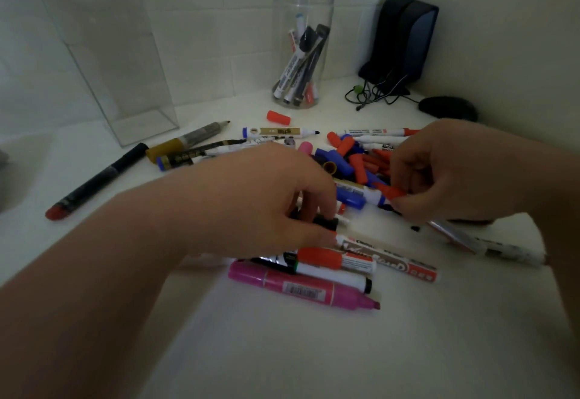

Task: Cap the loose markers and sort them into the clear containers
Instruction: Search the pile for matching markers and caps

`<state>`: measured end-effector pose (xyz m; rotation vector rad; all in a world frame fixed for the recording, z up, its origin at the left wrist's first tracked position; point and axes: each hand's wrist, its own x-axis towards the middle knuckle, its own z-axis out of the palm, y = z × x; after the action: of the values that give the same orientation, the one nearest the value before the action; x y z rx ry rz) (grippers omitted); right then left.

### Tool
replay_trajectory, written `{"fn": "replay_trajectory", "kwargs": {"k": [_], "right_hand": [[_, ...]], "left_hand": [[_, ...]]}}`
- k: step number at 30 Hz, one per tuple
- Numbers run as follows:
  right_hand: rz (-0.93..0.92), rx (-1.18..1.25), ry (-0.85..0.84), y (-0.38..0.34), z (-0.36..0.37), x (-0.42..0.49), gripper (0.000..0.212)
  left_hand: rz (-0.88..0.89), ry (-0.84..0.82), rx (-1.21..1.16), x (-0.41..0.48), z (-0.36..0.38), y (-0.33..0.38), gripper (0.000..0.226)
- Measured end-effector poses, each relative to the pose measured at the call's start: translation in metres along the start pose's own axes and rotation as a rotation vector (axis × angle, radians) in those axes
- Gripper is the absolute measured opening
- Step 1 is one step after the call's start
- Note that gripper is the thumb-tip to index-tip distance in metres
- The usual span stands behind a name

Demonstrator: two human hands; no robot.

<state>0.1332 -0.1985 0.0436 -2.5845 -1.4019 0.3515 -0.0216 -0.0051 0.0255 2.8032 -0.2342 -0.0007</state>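
Loose markers and caps lie in a pile on the white table [282, 351]. My right hand [455, 172] pinches a red cap [390, 192] just above the pile of red and blue caps [351, 160]. My left hand [266, 197] reaches down among the markers, its fingers curled round a white marker with a black cap [329, 221]. A big pink marker [301, 287] lies uncapped nearest me. A round clear jar [301, 53] at the back holds several markers. A square clear container [103, 53] stands empty at the back left.
A long black marker with a red end [94, 178] lies at the left, beside a gold and grey marker [185, 141]. One red cap [277, 117] sits alone before the jar. A dark speaker [401, 37], tangled cables [373, 94] and a black mouse [448, 109] fill the back right corner.
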Motion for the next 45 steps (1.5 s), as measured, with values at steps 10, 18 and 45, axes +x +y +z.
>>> {"fn": "replay_trajectory", "kwargs": {"k": [10,18,45], "right_hand": [[-0.049,0.03,0.041,0.002,-0.003,-0.003,0.016],[-0.083,0.095,0.101,0.004,-0.002,-0.002,0.011],[-0.16,0.081,0.215,0.01,0.002,0.001,0.013]], "left_hand": [[-0.001,-0.167,0.004,0.006,0.009,0.0,0.044],[0.022,-0.141,-0.011,0.007,0.01,-0.002,0.033],[-0.331,0.466,0.305,-0.055,0.072,0.06,0.019]]}}
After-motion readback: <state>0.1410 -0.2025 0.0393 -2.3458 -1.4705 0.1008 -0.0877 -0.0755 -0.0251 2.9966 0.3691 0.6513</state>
